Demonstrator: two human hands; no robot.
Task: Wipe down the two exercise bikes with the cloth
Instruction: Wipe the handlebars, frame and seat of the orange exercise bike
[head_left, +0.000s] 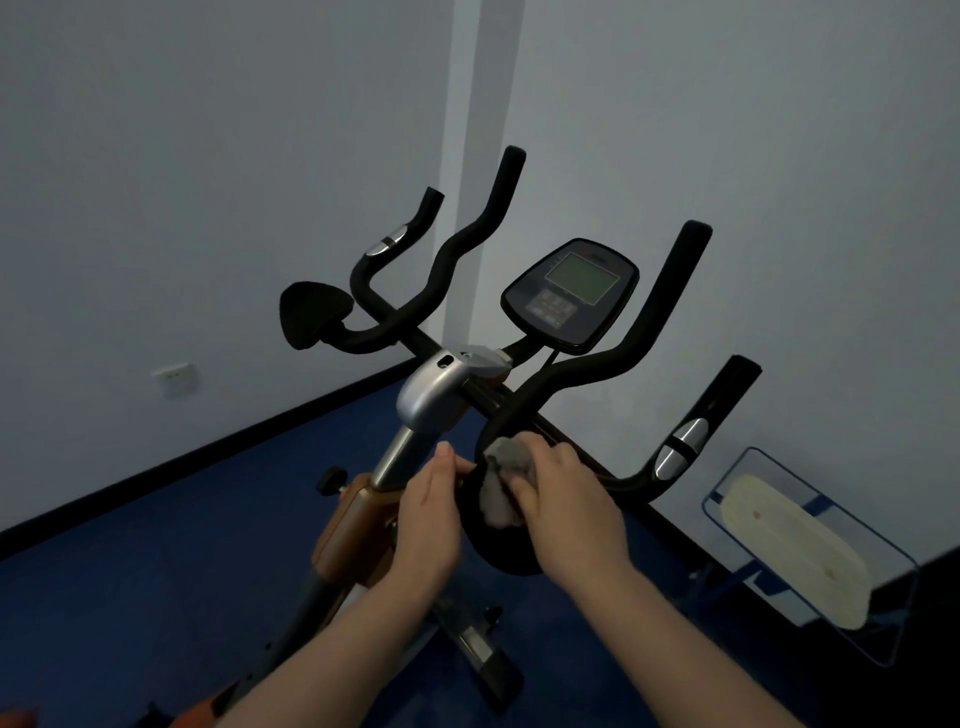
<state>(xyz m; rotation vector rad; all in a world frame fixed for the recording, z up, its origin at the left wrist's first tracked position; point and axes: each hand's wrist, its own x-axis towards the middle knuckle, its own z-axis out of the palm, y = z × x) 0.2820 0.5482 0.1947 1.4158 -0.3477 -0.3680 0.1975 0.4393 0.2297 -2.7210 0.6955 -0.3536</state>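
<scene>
An exercise bike (431, 395) with black handlebars, a silver stem and an orange frame fills the middle of the view. Its console (571, 293) faces me between the bars. My right hand (566, 499) grips a crumpled grey cloth (506, 480) and presses it on the near black elbow pad (498, 551). My left hand (431, 514) holds the left edge of that pad, thumb up along its rim. The matching elbow pad (311, 319) sits on the far left side. Only one bike is in view.
Blue carpet (130, 597) covers the floor, and grey walls meet in a corner behind the bike. A clear-framed board with a pale oval panel (800, 551) leans at the right. A wall socket (174, 378) sits low on the left wall.
</scene>
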